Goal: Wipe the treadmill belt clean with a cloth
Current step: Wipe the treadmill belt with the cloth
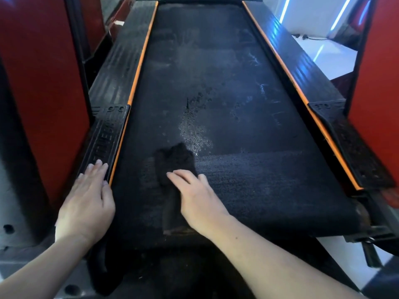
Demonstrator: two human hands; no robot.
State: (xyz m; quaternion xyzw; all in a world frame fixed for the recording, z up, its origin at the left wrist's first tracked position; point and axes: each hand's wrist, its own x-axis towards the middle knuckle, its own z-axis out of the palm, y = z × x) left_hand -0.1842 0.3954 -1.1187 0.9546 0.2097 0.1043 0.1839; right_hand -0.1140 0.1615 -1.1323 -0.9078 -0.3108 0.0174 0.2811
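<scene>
1. Two hands in view, both flat with fingers straight, neither pinching anything.
2. Far left of the left hand: red upright panel (43,83), tall, runs out of frame at the top.
3. Left side rail (105,134), black with raised lettering, lies under the left hand; an orange strip (139,65) edges it on the belt side.
4. Left hand (86,199) rests palm down on that rail, fingers close together, fingertips just beside the orange strip.
5. Between the two hands: bare dark treadmill belt (237,100), dusty.
6. Cloth (174,162), dark and crumpled, lies on the belt under the right hand's fingers, sticking out ahead of them and trailing back along the left of the palm.
7. Right hand (198,195) presses palm down on the cloth, fingers extended.
8. Just ahead of the right hand's fingertips: shiny speckled wet patch (192,130) on the belt, touching the cloth's far end.
9. Right of the right hand: a band of belt with a cleaner, even texture.
10. Well right of the right hand: right side rail (362,156), grimy, orange-edged.
11. Far right: another red panel (375,83), white floor (319,55) beyond it.
</scene>
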